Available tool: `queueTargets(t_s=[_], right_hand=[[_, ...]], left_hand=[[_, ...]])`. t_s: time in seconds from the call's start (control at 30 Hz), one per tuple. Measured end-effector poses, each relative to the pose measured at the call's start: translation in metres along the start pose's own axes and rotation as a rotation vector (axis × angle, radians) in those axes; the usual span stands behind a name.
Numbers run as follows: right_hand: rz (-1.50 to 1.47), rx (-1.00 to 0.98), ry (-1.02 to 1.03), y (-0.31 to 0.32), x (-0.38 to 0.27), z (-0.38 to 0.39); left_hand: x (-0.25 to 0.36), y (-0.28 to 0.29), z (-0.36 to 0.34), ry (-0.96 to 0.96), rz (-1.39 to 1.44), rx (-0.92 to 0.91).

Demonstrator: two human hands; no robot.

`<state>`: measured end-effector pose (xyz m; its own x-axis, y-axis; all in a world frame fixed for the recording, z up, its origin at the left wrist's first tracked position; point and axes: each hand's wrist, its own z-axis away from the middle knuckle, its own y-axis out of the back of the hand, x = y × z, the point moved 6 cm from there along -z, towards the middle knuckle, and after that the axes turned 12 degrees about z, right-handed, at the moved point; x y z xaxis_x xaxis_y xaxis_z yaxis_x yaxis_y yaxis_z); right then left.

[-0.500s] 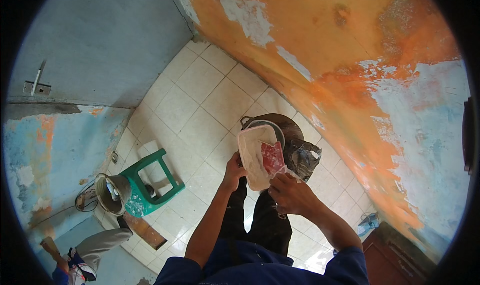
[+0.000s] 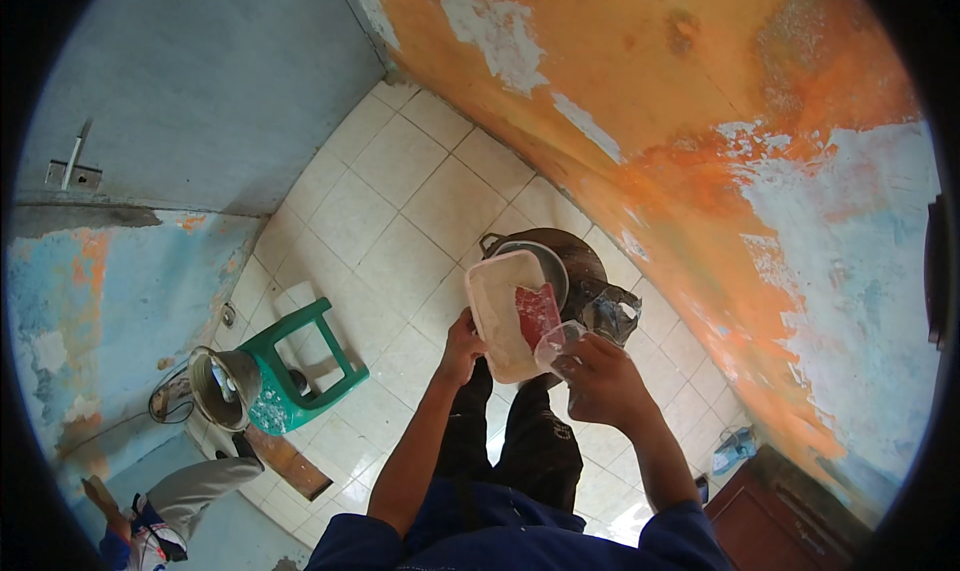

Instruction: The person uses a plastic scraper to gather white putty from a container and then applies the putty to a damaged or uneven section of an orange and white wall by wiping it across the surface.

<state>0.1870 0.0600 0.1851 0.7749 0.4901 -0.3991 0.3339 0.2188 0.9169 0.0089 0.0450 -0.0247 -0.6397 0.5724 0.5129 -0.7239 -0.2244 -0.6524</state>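
Note:
My left hand (image 2: 463,349) is closed on the left side of a pale pink rectangular plastic tub (image 2: 512,372). Whitish paste or powder coats the inside of this tub. A red flat scraper (image 2: 536,314) lies in its right part, smeared with white. At the tub's lower right corner, my right hand (image 2: 602,383) grips a small clear plastic cup (image 2: 556,345) by its side. The cup is tilted, and its contents cannot be made out. Below the tub, a round grey basin (image 2: 558,273) is partly hidden.
A dark round item (image 2: 590,255) and a black plastic bag (image 2: 609,313) sit beside the basin, near the peeling orange wall (image 2: 640,91). To the left stand a green stool (image 2: 350,383) and a metal bucket-like vessel (image 2: 208,391). Another person (image 2: 185,501) is at lower left.
My right hand has shifted right and slightly up with the cup, which now shows more clearly. My left hand and the tub have moved slightly left.

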Motion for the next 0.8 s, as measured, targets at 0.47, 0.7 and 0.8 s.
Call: queueTargets(t_s=[0.47, 0.7, 0.8], right_hand=[[-0.245, 0.363, -0.63, -0.153, 0.094, 0.025], [-0.007, 0.5, -0.642, -0.15, 0.089, 0.02], [-1.094, 0.324, -1.05, -0.125, 0.057, 0.043]], left_hand=[[0.048, 0.051, 0.051, -0.125, 0.042, 0.102], [0.04, 0.036, 0.079, -0.076, 0.106, 0.054], [0.04, 0.012, 0.094, -0.063, 0.111, 0.034]])
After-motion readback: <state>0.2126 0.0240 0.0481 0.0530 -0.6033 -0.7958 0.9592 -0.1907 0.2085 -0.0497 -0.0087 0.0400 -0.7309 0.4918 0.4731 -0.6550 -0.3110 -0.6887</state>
